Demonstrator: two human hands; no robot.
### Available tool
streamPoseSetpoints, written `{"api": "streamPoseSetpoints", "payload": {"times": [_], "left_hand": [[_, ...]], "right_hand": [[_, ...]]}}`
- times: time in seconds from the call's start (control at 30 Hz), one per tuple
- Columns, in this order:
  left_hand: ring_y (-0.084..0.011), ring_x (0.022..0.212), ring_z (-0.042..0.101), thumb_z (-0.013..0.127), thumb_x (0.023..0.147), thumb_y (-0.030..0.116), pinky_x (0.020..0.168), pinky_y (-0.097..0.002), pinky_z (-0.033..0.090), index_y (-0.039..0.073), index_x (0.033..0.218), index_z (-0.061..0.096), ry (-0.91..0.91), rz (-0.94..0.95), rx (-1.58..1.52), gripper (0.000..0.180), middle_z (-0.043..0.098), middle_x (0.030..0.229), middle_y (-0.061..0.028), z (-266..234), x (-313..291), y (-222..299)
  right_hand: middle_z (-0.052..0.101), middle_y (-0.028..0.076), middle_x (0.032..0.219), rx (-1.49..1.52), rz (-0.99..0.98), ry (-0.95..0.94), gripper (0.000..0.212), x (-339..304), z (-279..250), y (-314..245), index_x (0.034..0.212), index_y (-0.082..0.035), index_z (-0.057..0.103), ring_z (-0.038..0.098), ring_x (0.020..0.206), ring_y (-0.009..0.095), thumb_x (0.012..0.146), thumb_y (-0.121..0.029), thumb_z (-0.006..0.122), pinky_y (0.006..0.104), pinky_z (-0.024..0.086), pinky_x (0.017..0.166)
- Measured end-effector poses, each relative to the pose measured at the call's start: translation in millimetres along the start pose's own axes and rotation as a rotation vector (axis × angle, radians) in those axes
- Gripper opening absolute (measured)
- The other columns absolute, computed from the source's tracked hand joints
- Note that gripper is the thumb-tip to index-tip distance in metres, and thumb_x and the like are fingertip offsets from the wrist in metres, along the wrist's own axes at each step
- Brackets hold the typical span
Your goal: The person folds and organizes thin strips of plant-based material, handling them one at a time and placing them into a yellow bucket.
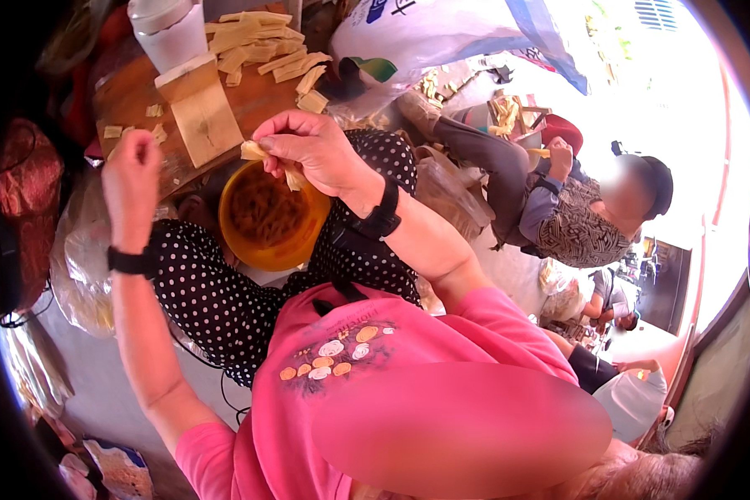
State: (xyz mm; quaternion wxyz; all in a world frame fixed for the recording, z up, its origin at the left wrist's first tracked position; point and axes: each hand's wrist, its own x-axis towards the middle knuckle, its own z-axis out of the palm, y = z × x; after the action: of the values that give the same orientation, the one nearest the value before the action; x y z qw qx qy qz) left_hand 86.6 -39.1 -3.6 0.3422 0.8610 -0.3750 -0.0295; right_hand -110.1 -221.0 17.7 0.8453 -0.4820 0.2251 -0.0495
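Note:
My right hand (315, 152) pinches a pale yellow folded strip (252, 151) between thumb and fingers, and a bit of the pale material also shows below those fingers. It is above a yellow bowl (267, 260) between my knees, which holds a reddish-brown mass of pieces. Farther left, my left hand (133, 179) is raised near the table edge with its fingers curled closed. Slight blur hides whatever may be between them. Beyond the hands, a light wooden board (198, 121) and a pile of pale yellow strips (254, 42) lie on a brown wooden table (125, 96).
A white lidded container (168, 37) stands behind the board. Clear plastic bags (83, 267) lie at the left. A big white sack (442, 37) is at the back. On the right, a seated person (587, 204) handles a yellow piece beside a container of strips (508, 112).

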Motion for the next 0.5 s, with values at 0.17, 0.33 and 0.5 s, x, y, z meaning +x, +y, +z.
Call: {"api": "streamPoseSetpoints", "payload": {"times": [0.17, 0.33, 0.5], "left_hand": [[-0.0178, 0.095, 0.058, 0.056, 0.085, 0.007, 0.078, -0.0303, 0.045, 0.007, 0.109, 0.057, -0.052, 0.02, 0.2, 0.024, 0.062, 0.103, -0.011, -27.0, 5.4, -3.9], [-0.0182, 0.112, 0.05, 0.06, 0.083, 0.007, 0.084, -0.0302, 0.044, 0.009, 0.121, 0.055, -0.103, 0.167, -0.303, 0.039, 0.052, 0.126, -0.0082, -21.5, -28.7, 75.5], [-0.0145, 0.087, 0.056, 0.062, 0.08, -0.002, 0.078, -0.0245, 0.045, 0.001, 0.107, 0.061, -0.247, 0.186, -0.544, 0.027, 0.06, 0.095, -0.0062, 3.8, -58.4, 102.3]], "right_hand": [[0.062, 0.012, 0.092, 0.12, 0.058, -0.086, 0.026, -13.5, -1.1, -7.8, 0.113, 0.005, 0.054, 0.061, 0.082, 0.018, 0.093, -0.01, 0.048, 0.0284, 0.051, 0.072], [0.061, 0.014, 0.094, 0.161, 0.005, -0.114, 0.025, -21.0, 2.7, -0.7, 0.113, 0.006, 0.05, 0.062, 0.082, 0.019, 0.091, -0.005, 0.051, 0.027, 0.051, 0.069], [0.061, 0.012, 0.095, 0.126, -0.021, -0.113, 0.031, -40.2, 9.9, 2.8, 0.116, 0.006, 0.046, 0.062, 0.078, 0.018, 0.089, -0.006, 0.055, 0.0254, 0.05, 0.067]]}}
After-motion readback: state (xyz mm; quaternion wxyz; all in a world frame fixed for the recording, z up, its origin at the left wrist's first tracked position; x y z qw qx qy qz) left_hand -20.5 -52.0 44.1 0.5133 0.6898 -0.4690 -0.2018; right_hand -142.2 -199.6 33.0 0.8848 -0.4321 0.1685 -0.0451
